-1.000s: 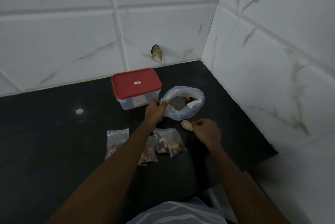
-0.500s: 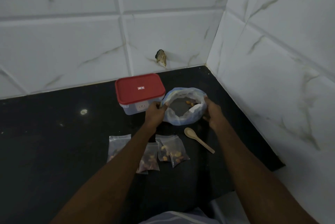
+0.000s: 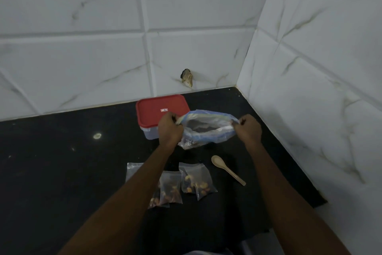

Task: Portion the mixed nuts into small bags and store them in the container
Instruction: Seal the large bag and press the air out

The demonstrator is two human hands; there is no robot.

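A large clear bag of mixed nuts (image 3: 206, 130) with a bluish rim hangs just above the black counter, its mouth stretched wide. My left hand (image 3: 170, 128) grips the rim's left side and my right hand (image 3: 248, 128) grips the right side. Behind the left hand stands a clear container with a red lid (image 3: 162, 111), shut. Several small filled bags lie in front: one (image 3: 195, 181) in the middle, another (image 3: 170, 189) beside my left forearm, a third (image 3: 133, 170) partly hidden by it. A pale wooden spoon (image 3: 227, 169) lies to their right.
The black counter (image 3: 62, 172) ends at white marble-tiled walls at the back and on the right (image 3: 310, 110). A chipped hole (image 3: 187, 78) marks the back wall. A small pale spot (image 3: 97, 136) lies on the counter at the left.
My right hand put down the spoon, went to the big bag's right rim and took hold. Both hands have lifted the bag and pulled its mouth wide.
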